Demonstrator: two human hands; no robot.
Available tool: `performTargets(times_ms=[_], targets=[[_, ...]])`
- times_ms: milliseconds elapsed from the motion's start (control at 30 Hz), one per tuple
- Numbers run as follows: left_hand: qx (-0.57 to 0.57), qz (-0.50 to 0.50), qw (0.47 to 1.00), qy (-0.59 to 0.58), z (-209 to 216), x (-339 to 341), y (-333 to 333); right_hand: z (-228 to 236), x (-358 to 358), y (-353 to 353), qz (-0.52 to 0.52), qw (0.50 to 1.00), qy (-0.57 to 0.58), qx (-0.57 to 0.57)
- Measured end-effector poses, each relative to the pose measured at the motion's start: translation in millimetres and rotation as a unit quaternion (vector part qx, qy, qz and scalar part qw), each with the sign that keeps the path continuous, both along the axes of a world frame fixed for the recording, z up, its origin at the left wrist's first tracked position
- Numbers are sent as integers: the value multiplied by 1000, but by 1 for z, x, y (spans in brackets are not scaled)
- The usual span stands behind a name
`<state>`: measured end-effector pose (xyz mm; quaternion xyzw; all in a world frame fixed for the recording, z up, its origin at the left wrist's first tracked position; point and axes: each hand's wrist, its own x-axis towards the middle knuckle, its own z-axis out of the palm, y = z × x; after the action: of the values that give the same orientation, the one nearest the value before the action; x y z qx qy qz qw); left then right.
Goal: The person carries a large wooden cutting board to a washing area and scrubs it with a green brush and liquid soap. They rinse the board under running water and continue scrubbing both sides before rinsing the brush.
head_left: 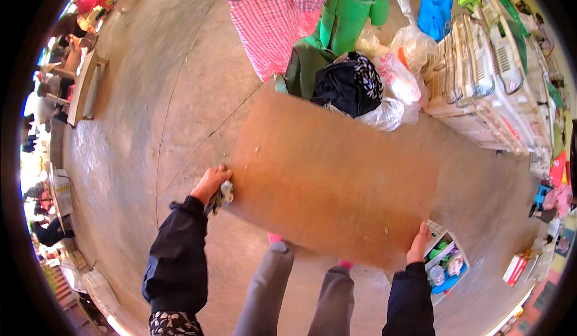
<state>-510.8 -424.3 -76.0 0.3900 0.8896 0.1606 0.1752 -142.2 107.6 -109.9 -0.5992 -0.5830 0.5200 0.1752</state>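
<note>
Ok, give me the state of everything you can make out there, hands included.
Brown board: raised off the floor
Left grip: closed on board's left edge
Right grip: closed on its right end
Small greyish item: at left grip, kind unclear
Pink checked cloth: draped in folds
Green bundle: rolled, tied
Dark cloth: heaped
Plastic bags: crumpled
Small crate: open-topped, holding things

Dark sleeves (177, 258), black-and-white patterned cloth (175, 324) behind the left one — grey trousers (264, 291) — pink footwear (274, 238)
</note>
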Motion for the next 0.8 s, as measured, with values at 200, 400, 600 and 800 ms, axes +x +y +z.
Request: performTargets(times_ms=[200,400,600,800], targets=[[11,278,910,-309,154,158,-102,121,64,-37,179,970,-161,42],[63,601,495,-625,356,347,-206,190,36,-89,463,835,-298,21],[248,752,391,-470,438,510,-285,240,-45,-174,594,740,-309,64],[381,765,240,-461,470,518,-345,292,-163,-295,650,707,-257,106]])
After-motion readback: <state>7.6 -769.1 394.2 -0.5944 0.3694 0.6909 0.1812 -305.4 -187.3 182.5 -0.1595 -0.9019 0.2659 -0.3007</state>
